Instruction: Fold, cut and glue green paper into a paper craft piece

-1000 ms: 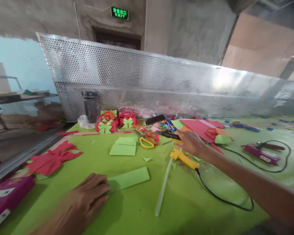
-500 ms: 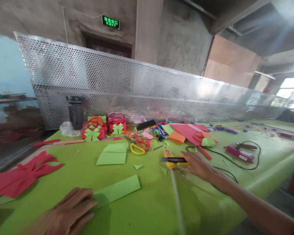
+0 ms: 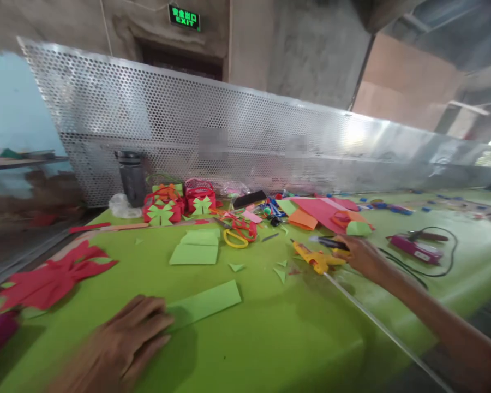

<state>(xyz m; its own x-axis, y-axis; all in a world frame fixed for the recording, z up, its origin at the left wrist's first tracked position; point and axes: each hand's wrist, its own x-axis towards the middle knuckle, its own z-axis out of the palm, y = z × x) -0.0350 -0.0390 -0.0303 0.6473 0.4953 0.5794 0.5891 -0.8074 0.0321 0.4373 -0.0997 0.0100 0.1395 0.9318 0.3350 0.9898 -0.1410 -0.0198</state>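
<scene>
My left hand (image 3: 126,338) is at the lower left, fingers bent and closed over the near end of a light green paper strip (image 3: 213,301). That end is hidden under my fingers. On the right, my right hand (image 3: 354,254) grips a black utility knife (image 3: 331,243), its pale tip pointing left. Just below the knife is a yellow hot glue gun (image 3: 315,258), with its handle close to my right fingers; whether they also hold it is unclear. A long whitish glue stick (image 3: 384,325) runs from its back toward the lower right.
Folded green paper (image 3: 196,252), yellow-handled scissors (image 3: 235,239) and green scraps (image 3: 280,274) lie mid-table. Behind are red baskets (image 3: 200,199), a phone (image 3: 249,199), a dark bottle (image 3: 131,177) and red sheets (image 3: 321,210). Right: a purple device (image 3: 417,249) with a cord. Left: red cutouts (image 3: 55,278).
The glue gun and knife have shifted right with my right hand. The gun's glue stick has swung from pointing down to pointing lower right. My left hand stays on the strip; the view has tilted slightly.
</scene>
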